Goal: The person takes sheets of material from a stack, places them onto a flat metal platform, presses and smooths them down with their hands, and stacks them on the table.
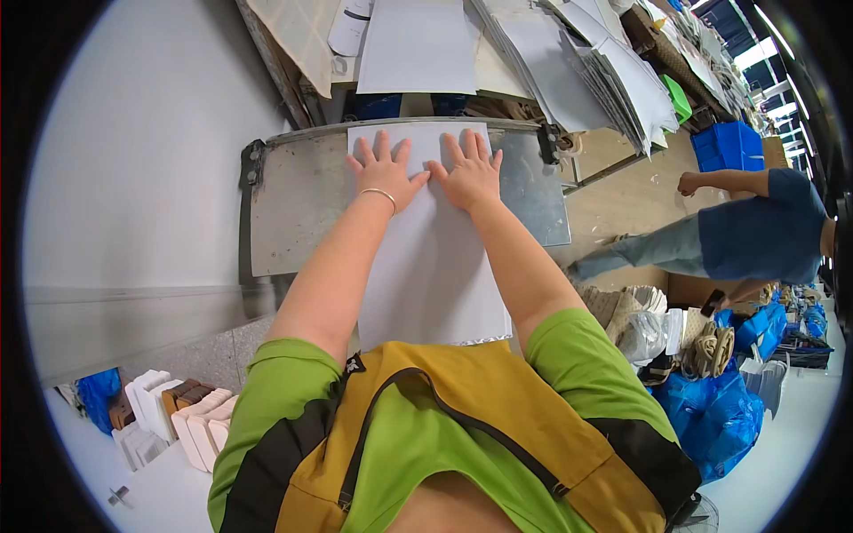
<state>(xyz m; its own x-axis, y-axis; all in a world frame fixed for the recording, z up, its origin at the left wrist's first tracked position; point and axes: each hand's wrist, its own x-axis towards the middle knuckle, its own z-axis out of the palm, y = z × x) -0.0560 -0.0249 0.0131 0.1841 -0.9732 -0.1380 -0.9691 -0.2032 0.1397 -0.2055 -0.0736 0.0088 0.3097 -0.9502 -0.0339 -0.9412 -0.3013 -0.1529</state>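
A long white sheet (431, 275) lies lengthwise in front of me, over a grey metal plate (298, 209), and reaches back to my waist. My left hand (385, 171) rests flat near the sheet's far left corner, fingers spread, a thin bracelet on the wrist. Beside it, my right hand (468, 173) also lies flat with its fingers apart, near the far right corner. The two thumbs almost meet over the middle of the sheet. Neither hand grips anything. A raised bar (418, 121) runs along the plate's far edge, just beyond my fingertips.
Another white sheet (418, 49) lies on the table beyond the plate, with stacked sheets (613, 84) to its right. A person (755, 226) in a dark blue shirt is at the right. Blue bags (711, 417) and a blue bin (729, 147) stand on that side; a white wall (151, 160) borders the left.
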